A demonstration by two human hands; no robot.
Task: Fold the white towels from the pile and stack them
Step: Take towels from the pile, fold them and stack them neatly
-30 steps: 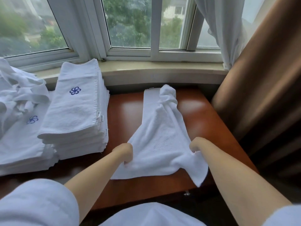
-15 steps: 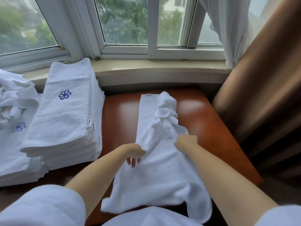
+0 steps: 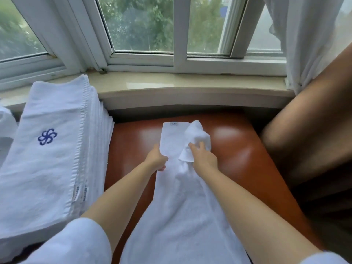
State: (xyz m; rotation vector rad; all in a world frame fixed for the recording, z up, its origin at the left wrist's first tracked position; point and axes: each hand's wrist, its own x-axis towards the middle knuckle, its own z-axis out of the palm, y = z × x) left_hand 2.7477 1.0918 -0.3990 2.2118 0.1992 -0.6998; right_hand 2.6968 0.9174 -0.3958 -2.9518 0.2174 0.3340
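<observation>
A long white terry towel (image 3: 182, 212) lies lengthwise down the middle of the frame on the glossy reddish-brown wooden counter (image 3: 245, 161), its far end near the pale stone windowsill (image 3: 171, 82) and its near end running off the bottom edge. The far right corner is bunched up into a crumpled lump, while the far left part lies flat and shows a small label at its edge. The left hand (image 3: 156, 159) sits at the towel's left edge just above centre, its fingers curled onto the cloth, apparently gripping the edge. The right hand (image 3: 203, 157) is just beside it on the crumpled part, fingers closed around a fold of the bunched fabric. At the left of the frame stands a tall stack of folded white towels (image 3: 51, 155), the top one bearing a blue embroidered flower logo (image 3: 47, 136). A brown curtain (image 3: 308, 134) hangs at the right, with a sheer white curtain (image 3: 304, 35) in the upper right over the white-framed window (image 3: 179, 54).
</observation>
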